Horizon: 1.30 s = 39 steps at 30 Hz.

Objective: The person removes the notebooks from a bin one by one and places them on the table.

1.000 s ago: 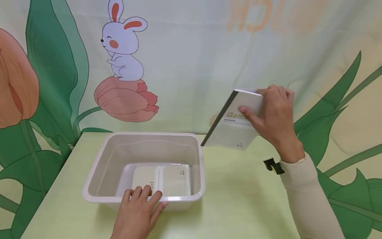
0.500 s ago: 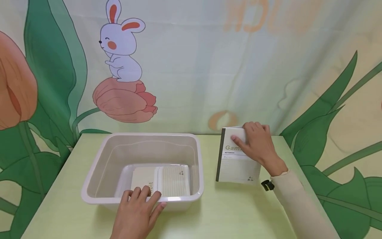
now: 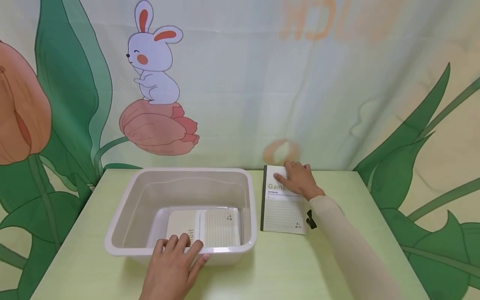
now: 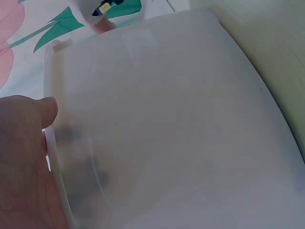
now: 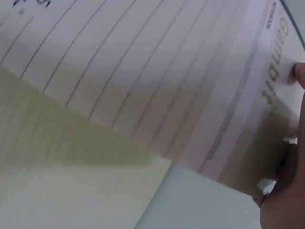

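A pale plastic basin [image 3: 247, 216] stands on the table with a Gambit notebook [image 3: 219, 227] lying inside it. My left hand [image 3: 170, 264] grips the basin's near rim, fingers over the inside and thumb outside; the left wrist view shows the thumb [image 4: 46, 110] against the outer wall. Right of the basin, my right hand [image 3: 300, 179] holds a second notebook [image 3: 283, 214] by its far right part, thumb on the cover, other fingers at the edge. This notebook has a dark spine on its left. In the right wrist view, its lined cover [image 5: 143, 71] is tilted above the table.
The pale green table [image 3: 281, 266] runs back to a printed cloth [image 3: 232, 83] with a rabbit and tulips. A black clip-like piece [image 3: 311, 219] sits by the right sleeve [image 3: 345, 237].
My right hand has brought the second notebook down from the air and slightly left, to the table right of the basin. The left hand has stayed on the rim.
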Tool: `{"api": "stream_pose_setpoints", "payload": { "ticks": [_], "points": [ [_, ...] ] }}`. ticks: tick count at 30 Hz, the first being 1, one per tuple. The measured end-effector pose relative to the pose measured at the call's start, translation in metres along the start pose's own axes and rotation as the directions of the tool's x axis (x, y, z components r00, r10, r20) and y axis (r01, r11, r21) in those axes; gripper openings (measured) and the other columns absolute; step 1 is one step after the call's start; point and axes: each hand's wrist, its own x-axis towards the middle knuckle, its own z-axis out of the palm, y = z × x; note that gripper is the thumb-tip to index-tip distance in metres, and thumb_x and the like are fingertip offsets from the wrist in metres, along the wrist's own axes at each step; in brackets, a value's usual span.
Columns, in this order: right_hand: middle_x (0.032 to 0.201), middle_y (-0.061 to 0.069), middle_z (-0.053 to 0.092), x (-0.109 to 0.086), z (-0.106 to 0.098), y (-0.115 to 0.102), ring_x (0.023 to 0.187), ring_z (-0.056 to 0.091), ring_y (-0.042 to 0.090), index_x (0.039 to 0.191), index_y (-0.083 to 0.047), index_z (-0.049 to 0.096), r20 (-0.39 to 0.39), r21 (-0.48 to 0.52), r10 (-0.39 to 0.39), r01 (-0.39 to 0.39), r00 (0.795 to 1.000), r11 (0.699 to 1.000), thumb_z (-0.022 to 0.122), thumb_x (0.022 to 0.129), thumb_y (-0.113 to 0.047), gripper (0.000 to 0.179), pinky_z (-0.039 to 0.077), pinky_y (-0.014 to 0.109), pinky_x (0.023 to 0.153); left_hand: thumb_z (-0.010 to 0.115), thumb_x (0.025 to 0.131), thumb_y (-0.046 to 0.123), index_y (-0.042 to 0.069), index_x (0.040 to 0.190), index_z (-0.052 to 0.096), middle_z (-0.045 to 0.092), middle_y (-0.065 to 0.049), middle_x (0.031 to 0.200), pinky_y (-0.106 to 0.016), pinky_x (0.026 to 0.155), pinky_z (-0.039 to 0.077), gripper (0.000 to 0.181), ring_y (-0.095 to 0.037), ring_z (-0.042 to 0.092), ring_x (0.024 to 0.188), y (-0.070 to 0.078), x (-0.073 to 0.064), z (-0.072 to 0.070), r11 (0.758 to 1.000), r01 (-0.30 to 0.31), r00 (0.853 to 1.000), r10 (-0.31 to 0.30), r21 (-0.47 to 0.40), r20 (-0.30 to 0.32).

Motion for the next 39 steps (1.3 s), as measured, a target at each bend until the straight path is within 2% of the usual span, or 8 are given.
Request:
{"api": "stream_pose_setpoints", "payload": {
  "ticks": [7, 13, 16, 18, 22, 29, 33, 39],
  "points": [
    [0.106, 0.005, 0.059, 0.018, 0.025, 0.01, 0.104, 0.053, 0.026, 0.108, -0.013, 0.05, 0.047, -0.022, -0.06, 0.061, 0.997, 0.998, 0.041, 0.096, -0.066, 0.055, 0.035, 0.049, 0.089, 0.059, 0.092, 0.051, 0.025, 0.102, 0.06, 0.055, 0.001, 0.091, -0.042, 0.08, 0.041, 0.028, -0.021, 0.052, 0.084, 0.001, 0.001, -0.001, 1.0, 0.016, 0.999, -0.016, 0.014, 0.037],
    [0.113, 0.009, 0.056, 0.014, 0.039, 0.018, 0.107, 0.051, 0.028, 0.106, -0.011, 0.047, 0.079, -0.025, -0.043, 0.045, 0.996, 0.999, 0.041, 0.097, -0.063, 0.054, 0.036, 0.051, 0.089, 0.058, 0.093, 0.052, 0.025, 0.102, 0.06, 0.054, 0.0, 0.092, -0.042, 0.082, 0.041, 0.028, -0.022, 0.051, 0.085, 0.005, 0.001, 0.001, 1.0, -0.004, 0.999, 0.004, 0.004, 0.036],
    [0.133, 0.013, 0.052, 0.012, 0.039, 0.021, 0.124, 0.048, 0.034, 0.125, -0.008, 0.048, 0.097, 0.005, -0.017, 0.017, 0.995, 1.0, 0.041, 0.098, -0.061, 0.06, 0.033, 0.06, 0.1, 0.06, 0.091, 0.051, 0.025, 0.102, 0.061, 0.054, 0.0, 0.091, -0.043, 0.083, 0.04, 0.029, -0.022, 0.05, 0.085, 0.006, 0.003, 0.002, 1.0, -0.009, 1.0, 0.009, -0.006, 0.029],
    [0.146, 0.014, 0.044, 0.013, 0.038, 0.023, 0.135, 0.041, 0.037, 0.14, -0.011, 0.042, 0.109, 0.038, -0.005, 0.0, 0.994, 0.999, 0.041, 0.099, -0.06, 0.064, 0.024, 0.066, 0.108, 0.061, 0.091, 0.051, 0.025, 0.102, 0.061, 0.054, 0.0, 0.091, -0.043, 0.083, 0.04, 0.029, -0.022, 0.05, 0.085, 0.006, 0.004, 0.002, 1.0, -0.007, 1.0, 0.007, -0.006, 0.029],
    [0.157, 0.012, 0.033, 0.013, 0.03, 0.019, 0.144, 0.032, 0.039, 0.152, -0.017, 0.03, 0.118, 0.076, -0.019, 0.01, 0.993, 0.997, 0.039, 0.101, -0.058, 0.066, 0.01, 0.07, 0.113, 0.061, 0.09, 0.051, 0.025, 0.103, 0.061, 0.055, 0.0, 0.093, -0.043, 0.083, 0.041, 0.029, -0.022, 0.052, 0.087, 0.005, 0.004, 0.001, 1.0, 0.002, 0.999, -0.002, 0.004, 0.034],
    [0.153, 0.012, 0.038, -0.006, -0.005, 0.0, 0.141, 0.037, 0.035, 0.149, -0.018, 0.036, -0.037, 0.015, -0.152, 0.153, 0.988, 0.988, 0.041, 0.102, -0.054, 0.059, 0.016, 0.068, 0.114, 0.061, 0.091, 0.052, 0.025, 0.104, 0.061, 0.055, 0.0, 0.092, -0.043, 0.083, 0.041, 0.03, -0.022, 0.052, 0.087, 0.003, 0.004, 0.0, 1.0, 0.02, 0.999, -0.021, 0.009, 0.046],
    [0.153, 0.01, 0.038, -0.022, -0.026, -0.014, 0.141, 0.037, 0.033, 0.146, -0.02, 0.039, -0.13, -0.002, -0.24, 0.241, 0.962, 0.97, 0.044, 0.1, -0.054, 0.057, 0.017, 0.065, 0.114, 0.056, 0.093, 0.053, 0.024, 0.102, 0.06, 0.054, -0.001, 0.091, -0.042, 0.081, 0.04, 0.03, -0.022, 0.051, 0.085, 0.001, 0.002, 0.001, 1.0, 0.018, 0.999, -0.018, 0.002, 0.028],
    [0.155, 0.006, 0.035, -0.043, -0.058, -0.036, 0.143, 0.033, 0.029, 0.148, -0.025, 0.038, -0.185, -0.029, -0.36, 0.361, 0.914, 0.932, 0.046, 0.099, -0.056, 0.059, 0.019, 0.061, 0.115, 0.041, 0.1, 0.056, 0.023, 0.1, 0.059, 0.053, -0.001, 0.09, -0.041, 0.079, 0.038, 0.038, -0.022, 0.048, 0.08, 0.001, 0.0, 0.003, 1.0, 0.011, 1.0, -0.011, -0.02, -0.013]
  ]
}}
